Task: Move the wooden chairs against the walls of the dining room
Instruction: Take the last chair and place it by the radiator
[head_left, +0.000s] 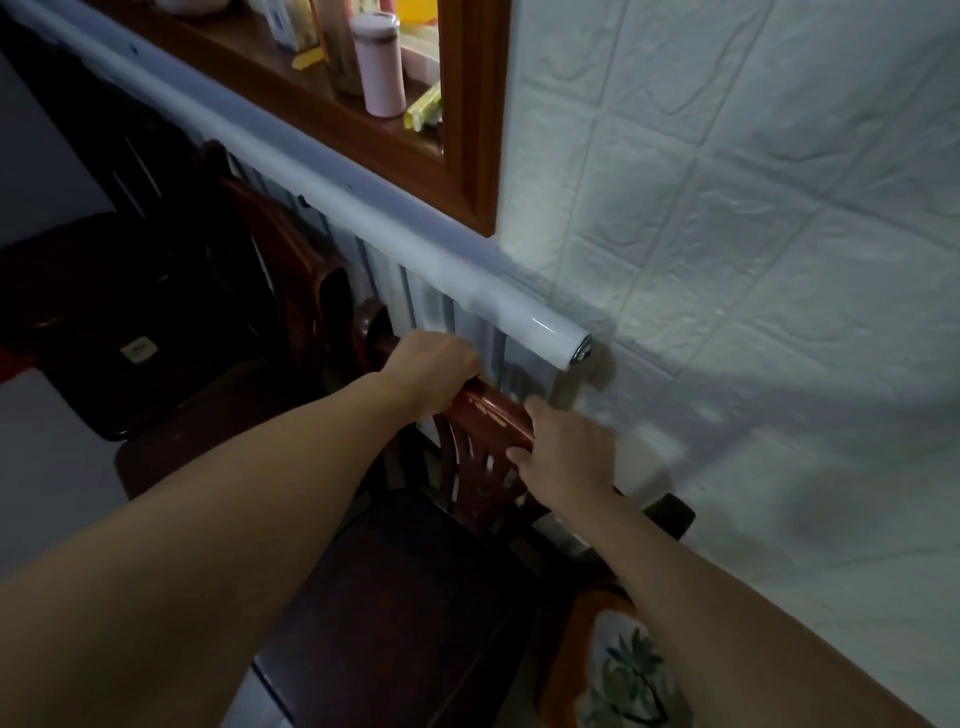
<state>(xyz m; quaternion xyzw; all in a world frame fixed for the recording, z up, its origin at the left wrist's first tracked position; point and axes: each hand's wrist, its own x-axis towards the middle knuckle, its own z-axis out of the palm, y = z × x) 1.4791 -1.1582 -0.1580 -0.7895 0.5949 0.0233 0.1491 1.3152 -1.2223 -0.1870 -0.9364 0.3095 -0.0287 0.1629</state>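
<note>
A dark red wooden chair (488, 415) stands below me with its carved back close to the white textured wall (753, 260). My left hand (431, 374) is closed over the left end of the chair's top rail. My right hand (566, 452) grips the right end of the same rail. The chair's dark seat (395, 597) lies between my forearms. A second wooden chair (291, 265) stands further left along the wall, its back also toward the wall.
A white roller tube (395, 234) runs along the wall above the chair backs. Above it, a wood-framed opening (467, 130) holds a pink flask (379, 67) and small items. A round patterned stool (628, 675) sits at lower right. Dark furniture fills the left.
</note>
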